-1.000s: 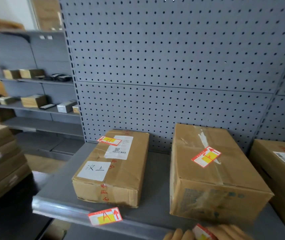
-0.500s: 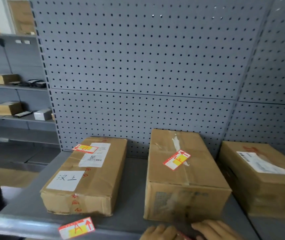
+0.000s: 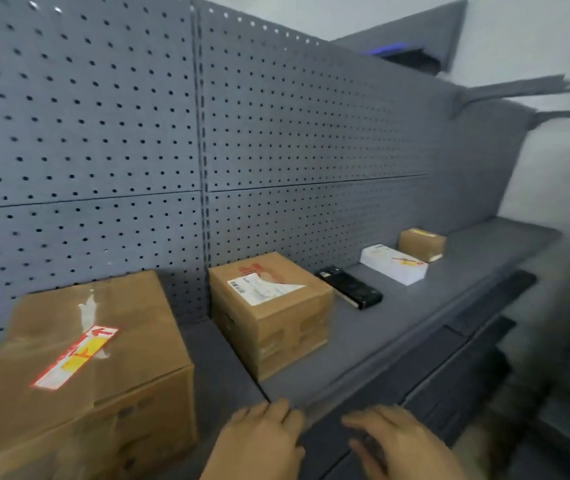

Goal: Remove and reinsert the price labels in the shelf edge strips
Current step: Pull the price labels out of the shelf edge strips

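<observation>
While both hands sit at the shelf edge strip (image 3: 353, 386), no label shows in it.
Left hand (image 3: 259, 441) and right hand (image 3: 398, 445) have loosely spread fingers holding nothing; only a red label (image 3: 75, 356) lies on the cardboard box (image 3: 79, 375).

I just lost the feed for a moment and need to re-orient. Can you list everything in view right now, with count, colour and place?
Large cardboard box: one, brown, near left on the shelf, a red-white-yellow label lying on its top.
Medium cardboard box: one, brown, right of the large one, white shipping label on top.
Black flat box: one, black, further along the shelf.
White box: one, white, beyond the black one.
Small cardboard box: one, brown, farthest along.
Shelf: one, grey, running away to the right.
Pegboard back panel: grey, perforated, behind the boxes.
Left hand: at the shelf's front edge, fingers loosely bent.
Right hand: beside it at the edge; blurred, grip unclear.
</observation>
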### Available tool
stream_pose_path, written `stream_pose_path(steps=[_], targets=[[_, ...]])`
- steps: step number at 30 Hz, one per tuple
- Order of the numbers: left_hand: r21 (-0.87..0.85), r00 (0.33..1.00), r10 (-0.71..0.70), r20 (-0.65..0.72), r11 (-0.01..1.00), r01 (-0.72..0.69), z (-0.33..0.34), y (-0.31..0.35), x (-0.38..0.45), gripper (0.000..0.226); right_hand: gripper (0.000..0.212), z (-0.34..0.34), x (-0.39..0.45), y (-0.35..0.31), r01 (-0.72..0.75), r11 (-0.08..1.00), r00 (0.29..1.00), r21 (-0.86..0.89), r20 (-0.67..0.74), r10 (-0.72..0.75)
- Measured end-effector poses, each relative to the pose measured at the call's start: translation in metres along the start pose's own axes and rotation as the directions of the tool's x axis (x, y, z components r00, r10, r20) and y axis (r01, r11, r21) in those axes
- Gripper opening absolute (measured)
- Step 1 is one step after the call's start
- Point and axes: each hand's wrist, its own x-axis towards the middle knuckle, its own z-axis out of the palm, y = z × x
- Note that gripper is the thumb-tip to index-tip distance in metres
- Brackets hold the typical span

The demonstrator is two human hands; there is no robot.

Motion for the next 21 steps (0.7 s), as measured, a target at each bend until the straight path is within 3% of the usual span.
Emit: stream_pose_path(steps=[2, 4, 8, 21], targets=[[-0.051, 0.988, -0.080, 0.134, 0.995, 0.088, 0.016, 0.006, 0.028, 0.038, 0.032, -0.008, -0.009, 0.023, -0.015, 0.996, 1.000, 0.084, 0.005, 0.015], [0.018, 0.995, 0.020, 0.103, 1.000, -0.022, 0.028, 0.030, 0.056, 0.041, 0.032, -0.006, -0.017, 0.057, -0.145, 0.966, 0.989, 0.214, 0.015, 0.145], [0.073, 0.993, 0.042, 0.112, 0.996, -0.051, 0.060, 0.066, 0.118, 0.042, 0.033, -0.011, -0.017, 0.125, -0.255, 0.943, 0.967, 0.213, 0.054, 0.249], [0.049, 0.995, 0.046, 0.090, 0.998, -0.050, 0.110, 0.167, 0.308, 0.038, 0.030, -0.037, 0.021, 0.342, -0.277, 0.948, 0.961, 0.154, 0.069, 0.269]])
